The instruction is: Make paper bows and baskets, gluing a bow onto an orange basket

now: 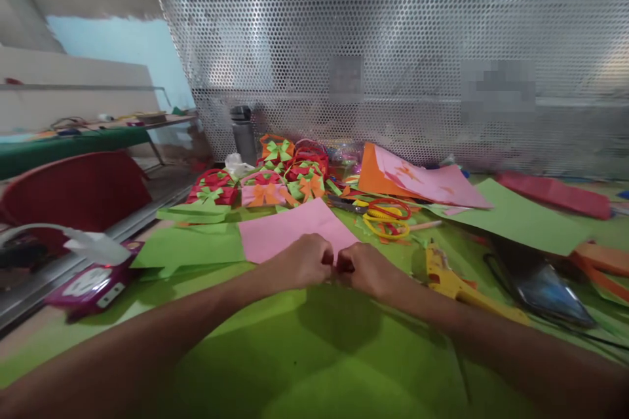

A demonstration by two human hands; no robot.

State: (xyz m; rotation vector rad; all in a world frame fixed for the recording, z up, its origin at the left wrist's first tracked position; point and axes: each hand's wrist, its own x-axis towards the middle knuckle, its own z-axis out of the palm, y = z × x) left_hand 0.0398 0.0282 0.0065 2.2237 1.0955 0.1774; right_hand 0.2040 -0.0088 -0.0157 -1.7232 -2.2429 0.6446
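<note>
Pink paper (295,229) lies flat on the green table cover (314,353), dead centre in my feed, with its near edge at the hands. Biggest thing is the perforated metal screen (393,65), standing behind the pink paper and walling off the back of the table. Right green sheet (515,216) lies right of the pink paper. Left green sheet (191,245) is at its left side, touching or tucked under. I'd say both are spare stock kept in reach. Pile of paper bows (275,177) sits just behind the pink paper, back from the working spot. Yellow glue gun (452,281) lies on its side to the right, and the scissors (388,217) are right and a bit behind. Left hand (307,260) and right hand (366,268) meet knuckle to knuckle on the pink paper's near edge. Fingers are curled closed, pinching the edge at one spot, probably for a tight two-sided hold. Something reddish shows between the fingertips, too hidden to name.
</note>
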